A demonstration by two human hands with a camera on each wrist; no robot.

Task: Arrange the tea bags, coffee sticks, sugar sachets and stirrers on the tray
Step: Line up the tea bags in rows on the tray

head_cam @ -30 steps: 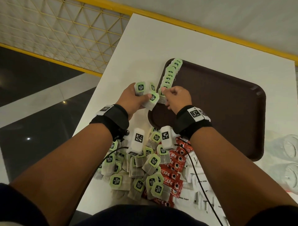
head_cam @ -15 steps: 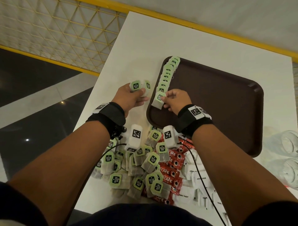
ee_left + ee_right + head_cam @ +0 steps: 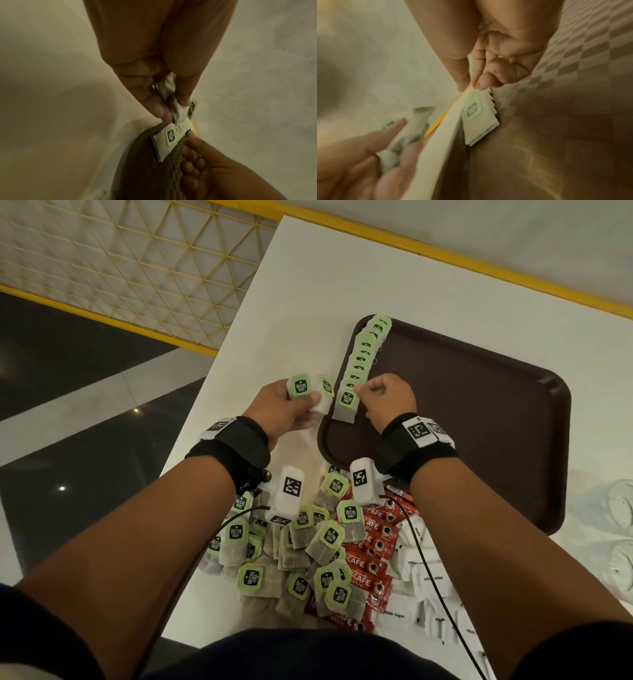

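Two hands are laying tea bags in a row along the left edge of a brown tray (image 3: 479,412).

The right hand (image 3: 387,402) is pinching the nearest tea bag (image 3: 346,405) of the row (image 3: 368,350), at about 11 o'clock from its wrist. The left hand (image 3: 291,409) is gripping two spare bags (image 3: 308,392) at 9 o'clock from the row, over the white table (image 3: 308,285). A loose pile of tea bags (image 3: 294,549), red coffee sticks (image 3: 373,546) and white sugar sachets (image 3: 424,583) is lying at 6 o'clock, too overlapped to count.
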